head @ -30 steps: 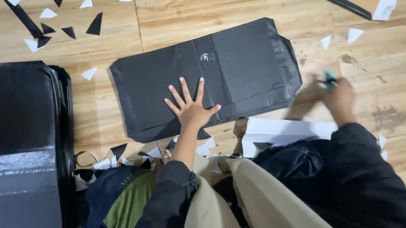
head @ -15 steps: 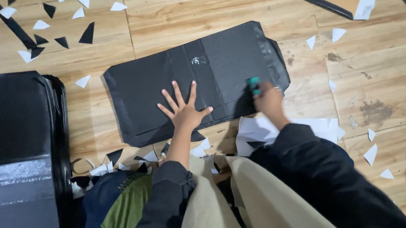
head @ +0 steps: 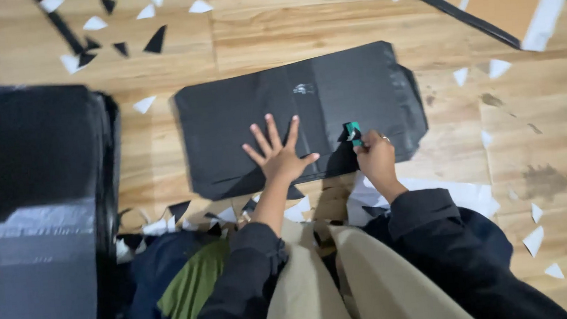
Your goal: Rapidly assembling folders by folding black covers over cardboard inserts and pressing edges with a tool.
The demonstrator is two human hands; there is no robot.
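A flat black plastic bag point(head: 300, 120) lies on the wooden floor point(head: 286, 29), about in the middle, closer to the person than to the far edge. The left hand point(head: 280, 154) presses flat on the bag near its close edge, fingers spread wide. The right hand point(head: 374, 158) is curled tight around a small green tool point(head: 354, 133) (I cannot tell what kind), with its tip on the bag. The bag looks thin, light, soft and a bit slippery, so a flat palm seems the best way to hold it. A big stack of black bags point(head: 42, 215) sits by the left edge. Little white and black paper scraps point(head: 149, 27) lie all around.
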